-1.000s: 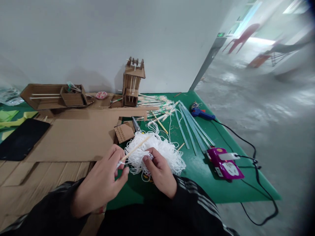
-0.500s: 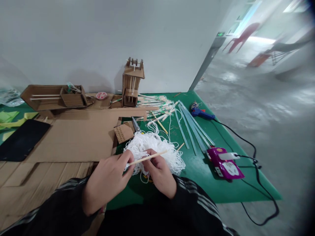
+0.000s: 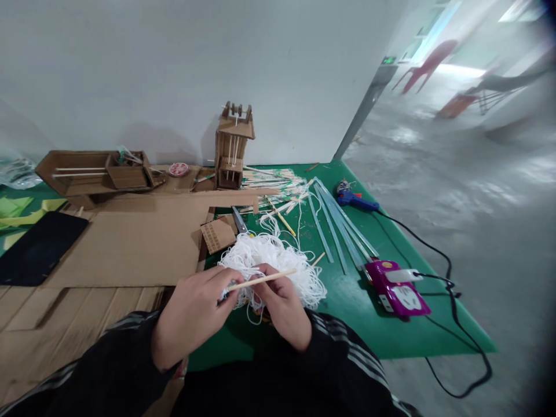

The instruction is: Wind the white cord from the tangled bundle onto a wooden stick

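My left hand [image 3: 195,310] is closed and pinches one end of a thin wooden stick [image 3: 264,279], which points right, nearly level. My right hand [image 3: 282,307] sits just under the stick, fingers curled into a tangled heap of white string [image 3: 278,260] on the green table [image 3: 369,324]. Both hands touch the near edge of the string heap. Black sleeves with grey stripes cover both forearms.
A purple power strip [image 3: 397,288] and a blue glue gun [image 3: 354,198] with black cables lie to the right. Clear glue sticks [image 3: 336,223], loose wooden sticks, scissors [image 3: 238,220], a cardboard tower [image 3: 232,145], a cardboard boat [image 3: 95,171], flat cardboard sheets [image 3: 130,237] and a black tablet [image 3: 37,246] surround the hands.
The stick has swung from pointing up and right to lying nearly level. My left hand moved right, closer to my right hand and the string.
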{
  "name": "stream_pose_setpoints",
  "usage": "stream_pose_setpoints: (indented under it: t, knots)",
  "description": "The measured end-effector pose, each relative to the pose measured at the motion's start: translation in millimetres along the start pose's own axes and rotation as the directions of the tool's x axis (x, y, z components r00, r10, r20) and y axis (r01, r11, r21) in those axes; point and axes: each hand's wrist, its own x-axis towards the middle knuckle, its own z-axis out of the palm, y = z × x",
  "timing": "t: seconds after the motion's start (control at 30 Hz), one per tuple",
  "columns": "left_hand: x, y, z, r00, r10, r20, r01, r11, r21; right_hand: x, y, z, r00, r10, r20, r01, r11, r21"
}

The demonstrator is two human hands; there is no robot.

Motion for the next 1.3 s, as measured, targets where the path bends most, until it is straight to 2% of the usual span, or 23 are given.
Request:
stream_pose_setpoints:
  t: [0.2,0.47,0.57,0.7,0.87,0.93,1.0,1.07,1.13,1.2,1.3]
  knots:
    - [-0.5,-1.9,5.5,0.999,0.033,-0.044,-0.032,0.999,0.019,0.0,0.9,-1.1,1.0,-0.005,-0.015,0.005,1.0,-0.012]
    - [2.4,-3.6,11.2,0.997,0.017,-0.07,-0.029,0.985,-0.168,1.1,-2.0,-1.7,0.989,-0.144,-0.025,0.143,0.99,-0.017]
    - [5.1,-3.0,12.0,0.999,-0.01,-0.038,0.004,0.986,-0.166,0.0,-2.0,-1.6,0.984,-0.176,-0.011,0.176,0.984,0.03]
    - [6.2,-2.1,13.8,1.0,0.015,-0.002,-0.016,0.978,-0.209,-3.3,-1.6,-1.3,0.994,-0.109,0.02,0.109,0.993,0.042]
    - [6.0,-3.3,17.5,1.0,-0.025,-0.016,0.017,0.926,-0.377,-6.1,0.8,-1.1,0.998,0.0,-0.057,0.003,0.999,0.046]
    - [5.8,-4.2,18.2,0.997,-0.06,-0.038,0.038,0.906,-0.421,-7.8,0.2,-0.6,0.99,-0.033,-0.136,0.027,0.999,-0.048]
    - [5.4,-4.9,18.3,0.994,-0.082,-0.071,0.044,0.9,-0.434,-10.8,-3.2,0.2,0.966,-0.142,-0.215,0.082,0.96,-0.267]
    - [4.2,-4.9,18.2,0.993,-0.082,-0.083,0.039,0.904,-0.426,-14.5,-9.2,1.5,0.928,-0.287,-0.24,0.138,0.859,-0.493]
    - [2.2,-4.2,19.0,0.994,-0.07,-0.082,0.031,0.913,-0.406,-17.5,-16.1,3.2,0.902,-0.366,-0.228,0.148,0.759,-0.634]
    - [-0.3,-3.1,20.8,0.995,-0.054,-0.088,0.016,0.924,-0.383,-18.3,-21.7,5.1,0.918,-0.349,-0.191,0.136,0.727,-0.674]
    - [-3.5,-1.7,23.8,0.995,-0.036,-0.096,-0.001,0.936,-0.353,-14.9,-25.8,5.8,0.956,-0.27,-0.117,0.137,0.759,-0.637]
